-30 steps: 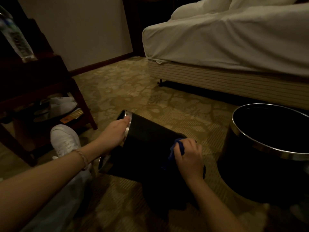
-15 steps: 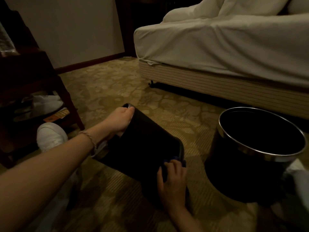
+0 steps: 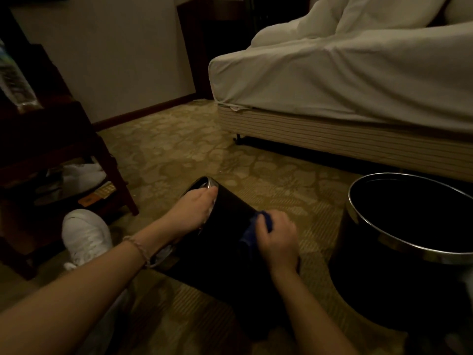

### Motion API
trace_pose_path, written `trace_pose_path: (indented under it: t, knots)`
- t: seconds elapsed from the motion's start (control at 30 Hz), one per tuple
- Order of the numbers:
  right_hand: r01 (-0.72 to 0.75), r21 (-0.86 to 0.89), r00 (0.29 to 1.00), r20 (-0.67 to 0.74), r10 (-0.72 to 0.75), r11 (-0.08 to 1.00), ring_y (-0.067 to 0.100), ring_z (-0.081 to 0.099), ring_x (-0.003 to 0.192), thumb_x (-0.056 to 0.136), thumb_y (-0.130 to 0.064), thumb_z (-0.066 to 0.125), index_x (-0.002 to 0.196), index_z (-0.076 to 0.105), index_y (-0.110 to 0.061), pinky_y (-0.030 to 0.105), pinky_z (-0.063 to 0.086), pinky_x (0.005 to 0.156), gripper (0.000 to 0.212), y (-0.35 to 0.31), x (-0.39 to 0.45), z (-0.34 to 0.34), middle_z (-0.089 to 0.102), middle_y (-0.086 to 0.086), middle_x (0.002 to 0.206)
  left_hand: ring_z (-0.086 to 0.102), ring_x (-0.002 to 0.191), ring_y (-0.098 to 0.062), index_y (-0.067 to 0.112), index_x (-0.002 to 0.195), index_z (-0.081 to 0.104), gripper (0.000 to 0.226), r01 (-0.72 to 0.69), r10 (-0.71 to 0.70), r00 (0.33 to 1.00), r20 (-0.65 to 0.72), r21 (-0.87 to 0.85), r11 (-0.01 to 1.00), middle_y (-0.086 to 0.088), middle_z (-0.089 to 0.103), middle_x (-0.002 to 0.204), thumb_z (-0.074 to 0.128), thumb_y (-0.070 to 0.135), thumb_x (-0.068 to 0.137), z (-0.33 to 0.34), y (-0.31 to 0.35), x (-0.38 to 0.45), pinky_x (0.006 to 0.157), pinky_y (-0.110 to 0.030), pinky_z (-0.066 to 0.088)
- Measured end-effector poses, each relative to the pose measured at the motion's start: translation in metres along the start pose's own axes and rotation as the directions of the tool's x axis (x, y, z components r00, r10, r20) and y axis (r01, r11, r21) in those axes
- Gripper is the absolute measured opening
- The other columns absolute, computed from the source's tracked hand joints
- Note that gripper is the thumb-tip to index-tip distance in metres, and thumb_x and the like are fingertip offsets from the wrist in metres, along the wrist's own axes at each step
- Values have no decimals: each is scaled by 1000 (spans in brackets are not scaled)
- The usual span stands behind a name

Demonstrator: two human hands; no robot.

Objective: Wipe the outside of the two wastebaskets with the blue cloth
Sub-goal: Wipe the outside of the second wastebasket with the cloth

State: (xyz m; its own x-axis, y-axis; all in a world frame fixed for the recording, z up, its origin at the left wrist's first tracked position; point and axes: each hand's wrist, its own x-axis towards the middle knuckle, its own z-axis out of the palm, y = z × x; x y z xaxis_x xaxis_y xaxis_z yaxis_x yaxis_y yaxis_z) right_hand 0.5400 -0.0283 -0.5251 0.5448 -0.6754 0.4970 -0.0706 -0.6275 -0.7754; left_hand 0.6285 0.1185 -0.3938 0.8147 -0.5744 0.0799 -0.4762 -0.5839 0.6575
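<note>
The left hand [image 3: 197,208] curls its fingers over the steel rim of the tipped wastebasket [image 3: 227,242], which lies on the carpet with its mouth to the left and far side and its long axis running toward the person's right. On its upper wall the right hand [image 3: 277,242] bunches the blue cloth [image 3: 252,230] in closed fingers. Bare wall lies leftward from those fingers. Well right, the upright wastebasket [image 3: 384,252] stands untouched
</note>
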Motion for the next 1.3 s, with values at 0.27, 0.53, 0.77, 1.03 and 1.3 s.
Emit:
trace_pose_path:
  t: [0.27, 0.53, 0.77, 1.03, 1.3]
  knots:
    - [-122, 0, 991, -48, 122, 993, 18, 48, 71, 90, -40, 41, 72, 42, -20, 43, 44, 74, 27, 41, -29, -31, 38, -14, 71, 52, 60, -13, 14, 69, 53, 44, -45, 45, 999, -7, -13, 999, 2, 53, 63, 37, 39, 102, 26, 22, -3, 60, -30, 39]
    - [184, -1, 979, 85, -183, 983, 20, 53, 95, 95, -40, 45, 104, 60, -22, 18, 27, 83, 25, -21, -40, -13, 59, -4, 107, 47, 53, -14, 14, 67, 52, 37, -15, 14, 1000, -9, -17, 1000, -1, 51, 60, 51, 37, 96, 20, 16, 8, 56, -30, 35]
    - [-23, 28, 995, 98, 20, 999, 22, 56, 94, 92, -46, 40, 100, 60, -18, 27, 37, 84, 35, 32, -44, -28, 56, -4, 102, 65, 62, -19, 2, 83, 66, 30, 19, -17, 999, 32, -48, 999, -14, 70, 74, 66, 32, 85, 12, 10, 5, 61, -37, 51]
    - [-76, -19, 976, 201, 78, 997, 17, 52, 85, 93, -30, 57, 89, 55, -21, 30, 36, 79, 10, 55, -53, -65, 47, -10, 86, 51, 57, -10, 17, 65, 50, 31, -151, 144, 988, 48, 246, 957, 3, 53, 62, 61, 33, 89, 37, 37, -13, 50, -25, 31]
    - [-32, -205, 967, 241, 82, 978, 25, 50, 90, 95, -29, 57, 86, 51, -18, 37, 42, 78, 16, 39, -36, -116, 51, 1, 94, 63, 75, -22, 19, 79, 51, 23, -466, 349, 880, 321, 446, 764, -6, 66, 79, 56, 37, 91, 66, 80, -54, 62, -28, 41]
